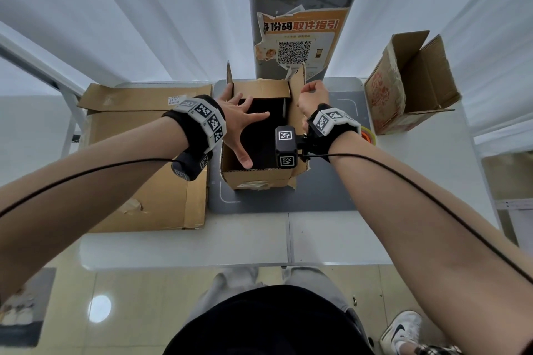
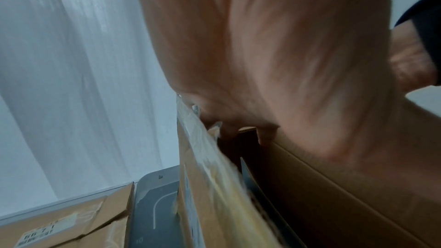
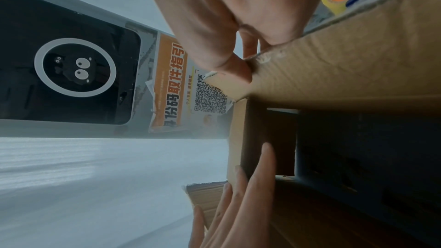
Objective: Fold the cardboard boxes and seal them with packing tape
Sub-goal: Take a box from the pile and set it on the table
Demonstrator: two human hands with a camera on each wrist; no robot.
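Observation:
A small open cardboard box (image 1: 256,177) stands on the grey mat, its inside dark. My left hand (image 1: 242,117) lies spread over the opening, with straight fingers reaching to the upright left flap (image 2: 203,186). In the left wrist view the left hand (image 2: 229,120) is blurred, its fingertips at that flap's top edge. My right hand (image 1: 310,91) pinches the top edge of the upright right flap (image 3: 346,67), thumb on the inner side, as the right wrist view of the right hand (image 3: 245,59) shows. A tape roll (image 1: 367,135) lies right of the box, partly hidden by my wrist.
A large flattened cardboard box (image 1: 138,158) covers the table's left side. Another open box (image 1: 412,86) lies tipped at the back right. A kiosk pillar (image 1: 300,23) with a QR poster rises just behind the grey mat (image 1: 288,202). White curtains hang behind.

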